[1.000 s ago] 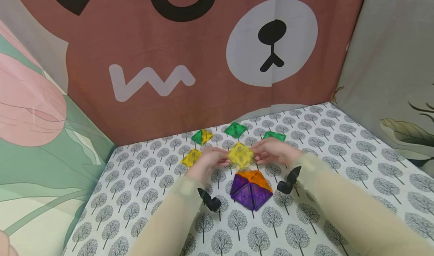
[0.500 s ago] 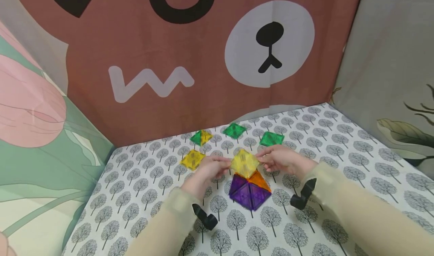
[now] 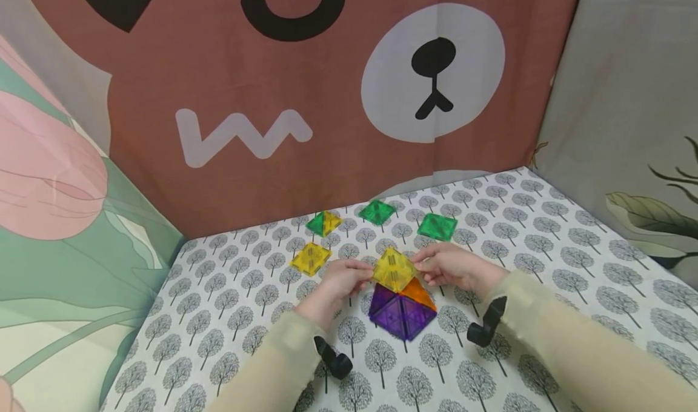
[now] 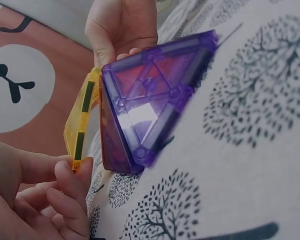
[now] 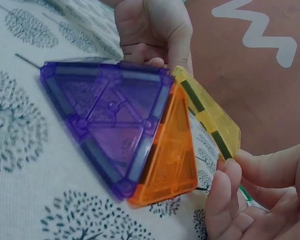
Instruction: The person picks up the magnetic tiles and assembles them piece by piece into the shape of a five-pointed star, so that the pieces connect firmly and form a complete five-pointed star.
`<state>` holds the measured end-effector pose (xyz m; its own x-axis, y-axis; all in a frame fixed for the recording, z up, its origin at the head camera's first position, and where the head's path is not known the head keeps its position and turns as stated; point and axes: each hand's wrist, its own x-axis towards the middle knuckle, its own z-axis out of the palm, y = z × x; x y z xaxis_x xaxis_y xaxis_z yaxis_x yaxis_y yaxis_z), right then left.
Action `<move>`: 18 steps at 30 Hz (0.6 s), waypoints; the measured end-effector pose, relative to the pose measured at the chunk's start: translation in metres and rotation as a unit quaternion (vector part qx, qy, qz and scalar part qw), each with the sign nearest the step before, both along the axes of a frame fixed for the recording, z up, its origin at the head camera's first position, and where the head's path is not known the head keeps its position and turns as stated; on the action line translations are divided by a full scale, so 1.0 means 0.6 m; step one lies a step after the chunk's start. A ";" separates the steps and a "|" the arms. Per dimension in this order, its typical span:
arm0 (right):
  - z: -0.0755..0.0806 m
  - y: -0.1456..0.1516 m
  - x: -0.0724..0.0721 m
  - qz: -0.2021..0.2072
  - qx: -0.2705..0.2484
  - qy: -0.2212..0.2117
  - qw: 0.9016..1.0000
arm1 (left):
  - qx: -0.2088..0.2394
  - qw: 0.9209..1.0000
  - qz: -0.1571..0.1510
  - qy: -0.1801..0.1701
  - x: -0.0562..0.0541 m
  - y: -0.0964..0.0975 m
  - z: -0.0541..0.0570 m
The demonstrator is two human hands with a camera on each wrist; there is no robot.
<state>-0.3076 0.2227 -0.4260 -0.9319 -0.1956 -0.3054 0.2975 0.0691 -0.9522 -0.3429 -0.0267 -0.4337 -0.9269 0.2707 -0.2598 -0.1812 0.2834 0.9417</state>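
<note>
Both hands hold a yellow, diamond-shaped magnetic tile [image 3: 394, 269] by its opposite corners. My left hand [image 3: 339, 286] pinches its left corner between thumb and fingers, and my right hand [image 3: 454, 264] pinches the right one. Below and in front of it stands a pyramid-like shape of translucent triangles, with purple tiles [image 3: 405, 320] at the near side and an orange tile [image 3: 418, 294] at the right. In the right wrist view, the yellow tile [image 5: 216, 122] leans at the pyramid's top beside the orange tile [image 5: 174, 150]. Whether the yellow tile touches the tip, I cannot tell.
Behind the hands lie a second yellow tile [image 3: 310, 259], a green and yellow pair [image 3: 323, 223] and two green tiles [image 3: 377, 212]. A tree-print cloth [image 3: 218, 315] covers the table. Printed curtains, one showing a bear [image 3: 262, 79], rise at the back and sides.
The hands have brought the yellow tile toward the person, from behind the pyramid to its top, where it now covers part of the orange. The right hand has uncovered the right green tile.
</note>
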 end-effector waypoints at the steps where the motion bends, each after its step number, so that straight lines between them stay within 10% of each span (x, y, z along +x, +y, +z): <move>1: -0.001 0.000 0.000 -0.001 0.001 -0.001 1.000 | -0.001 1.000 0.001 0.002 0.000 0.001 -0.001; 18: -0.003 -0.008 0.005 -0.014 0.031 0.007 0.999 | -0.021 1.000 -0.009 0.022 0.003 0.008 -0.003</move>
